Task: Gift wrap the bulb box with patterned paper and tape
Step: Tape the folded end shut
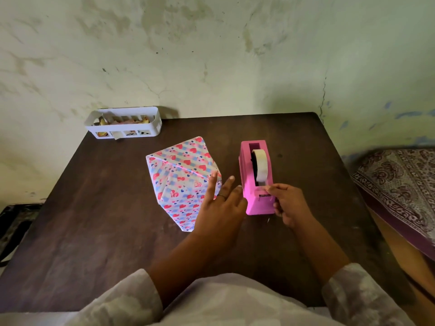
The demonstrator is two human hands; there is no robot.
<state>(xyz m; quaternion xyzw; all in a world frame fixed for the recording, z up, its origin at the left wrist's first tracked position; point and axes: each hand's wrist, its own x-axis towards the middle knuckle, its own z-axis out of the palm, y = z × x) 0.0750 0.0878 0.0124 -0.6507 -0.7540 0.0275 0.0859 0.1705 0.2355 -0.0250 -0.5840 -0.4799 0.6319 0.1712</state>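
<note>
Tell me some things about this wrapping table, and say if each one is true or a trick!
1. The box is covered in heart-patterned paper. True.
2. The tape dispenser is blue. False: it is pink.
3. The right hand pinches at the dispenser's front end. True.
4. The left hand grips scissors. False: its fingers are straight and hold nothing.
5. A white basket stands by the wall. True.

Wrapped box (181, 182) left of tape dispenser (257, 177) on table (94, 231)
</note>
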